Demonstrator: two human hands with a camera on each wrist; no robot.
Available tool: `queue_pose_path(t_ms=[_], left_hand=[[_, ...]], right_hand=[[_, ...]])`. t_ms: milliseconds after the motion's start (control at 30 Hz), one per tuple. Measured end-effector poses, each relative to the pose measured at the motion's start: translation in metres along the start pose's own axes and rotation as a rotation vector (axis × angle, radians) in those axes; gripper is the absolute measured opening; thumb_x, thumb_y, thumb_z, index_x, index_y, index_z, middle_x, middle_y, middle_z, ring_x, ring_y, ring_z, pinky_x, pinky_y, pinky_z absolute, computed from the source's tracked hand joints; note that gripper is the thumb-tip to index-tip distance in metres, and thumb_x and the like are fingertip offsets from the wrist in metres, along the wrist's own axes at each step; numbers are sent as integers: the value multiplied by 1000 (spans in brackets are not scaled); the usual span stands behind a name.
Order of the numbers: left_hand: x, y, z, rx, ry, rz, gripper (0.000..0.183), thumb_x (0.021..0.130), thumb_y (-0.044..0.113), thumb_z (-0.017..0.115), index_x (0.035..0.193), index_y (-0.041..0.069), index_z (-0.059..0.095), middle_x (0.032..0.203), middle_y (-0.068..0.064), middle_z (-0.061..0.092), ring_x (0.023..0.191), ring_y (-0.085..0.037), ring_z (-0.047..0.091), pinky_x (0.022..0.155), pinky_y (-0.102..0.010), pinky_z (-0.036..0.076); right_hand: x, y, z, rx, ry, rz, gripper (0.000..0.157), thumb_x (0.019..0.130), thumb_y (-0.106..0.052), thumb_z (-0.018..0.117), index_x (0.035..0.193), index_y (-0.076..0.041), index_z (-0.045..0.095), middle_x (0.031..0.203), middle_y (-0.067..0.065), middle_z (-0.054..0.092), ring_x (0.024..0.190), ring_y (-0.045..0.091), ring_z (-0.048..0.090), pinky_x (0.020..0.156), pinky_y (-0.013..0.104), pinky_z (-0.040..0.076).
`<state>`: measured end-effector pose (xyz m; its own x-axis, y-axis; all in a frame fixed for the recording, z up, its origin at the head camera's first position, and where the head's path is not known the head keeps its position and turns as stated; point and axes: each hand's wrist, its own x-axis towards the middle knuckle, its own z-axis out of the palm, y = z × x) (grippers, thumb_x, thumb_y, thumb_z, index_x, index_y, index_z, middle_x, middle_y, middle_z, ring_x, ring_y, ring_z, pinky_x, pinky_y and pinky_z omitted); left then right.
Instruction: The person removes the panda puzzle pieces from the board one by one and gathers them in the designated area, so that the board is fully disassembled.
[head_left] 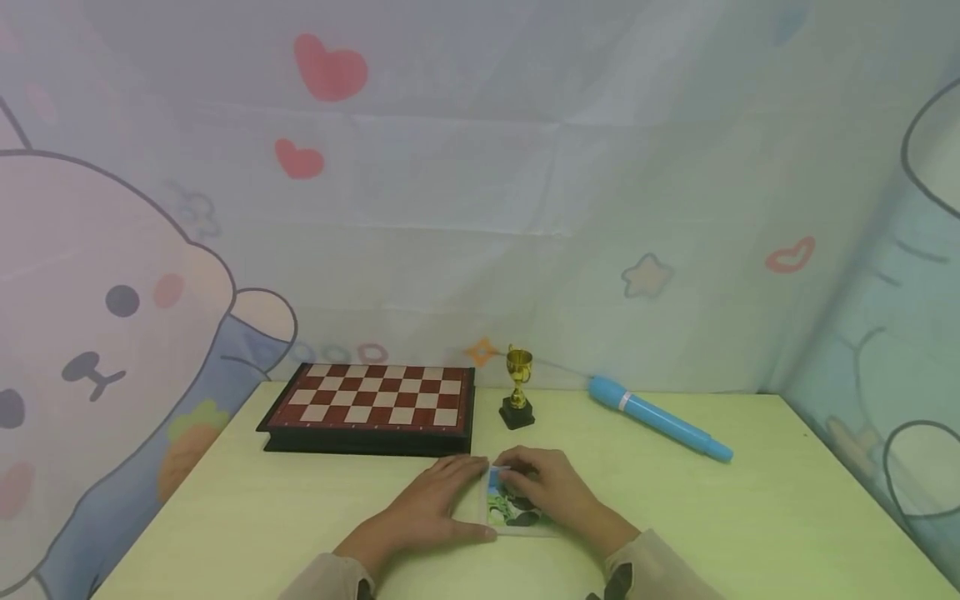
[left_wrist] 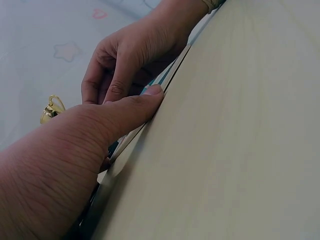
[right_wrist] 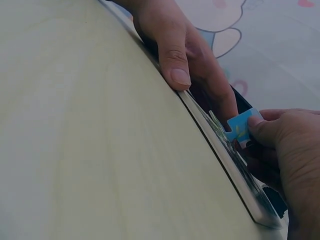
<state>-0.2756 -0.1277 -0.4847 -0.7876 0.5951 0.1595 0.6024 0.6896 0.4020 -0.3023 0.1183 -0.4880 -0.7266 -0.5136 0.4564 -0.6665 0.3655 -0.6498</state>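
A small picture jigsaw puzzle in a pale frame lies flat on the table between both hands. My left hand rests along its left side, the thumb touching the near edge and the straight fingers reaching toward the far corner. In the right wrist view, a blue jigsaw piece is pinched between the thumb and fingers of my right hand, tilted up over the puzzle. From the head view, the right hand covers the puzzle's upper right part, and its fingers mostly hide the piece.
Behind the left hand sits a red and white chessboard box. A small gold trophy cup on a black base stands beyond the puzzle. A large blue pen-shaped object lies at the back right. A printed cloth hangs behind the table.
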Motion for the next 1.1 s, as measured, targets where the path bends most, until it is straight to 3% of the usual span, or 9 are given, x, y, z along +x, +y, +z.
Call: queue_pose_path(t_ms=[333, 633, 967, 1100], left_hand=[[1, -1, 1, 14, 3, 1, 97, 82, 78, 59, 156, 19, 38, 158, 5, 38, 147, -23, 30, 118, -53, 29], [0, 1, 0, 11, 13, 0, 96, 82, 77, 61, 156, 19, 38, 157, 6, 39, 147, -21, 31, 118, -51, 29], [0, 0, -1, 15, 12, 7, 96, 82, 76, 61, 156, 18, 38, 158, 4, 39, 147, -24, 31, 118, -52, 29], [1, 1, 0, 14, 14, 15, 96, 82, 77, 60, 155, 18, 39, 158, 3, 39, 147, -24, 31, 118, -52, 29]], right_hand=[[-1, 4, -3, -54, -43, -80, 11, 99, -24, 66, 109, -20, 69, 103, -10, 73, 95, 8, 70, 83, 27, 59], [0, -1, -2, -78, -155, -113, 11, 96, -17, 70, 106, -19, 66, 101, -11, 68, 97, 4, 66, 85, 25, 57], [-2, 3, -4, -193, -81, -152, 15, 99, -17, 66, 113, -16, 69, 103, -11, 69, 93, 2, 65, 82, 24, 56], [-4, 6, -14, -148, -4, -80, 14, 100, -20, 63, 112, -19, 72, 104, -12, 70, 94, 5, 66, 83, 29, 57]])
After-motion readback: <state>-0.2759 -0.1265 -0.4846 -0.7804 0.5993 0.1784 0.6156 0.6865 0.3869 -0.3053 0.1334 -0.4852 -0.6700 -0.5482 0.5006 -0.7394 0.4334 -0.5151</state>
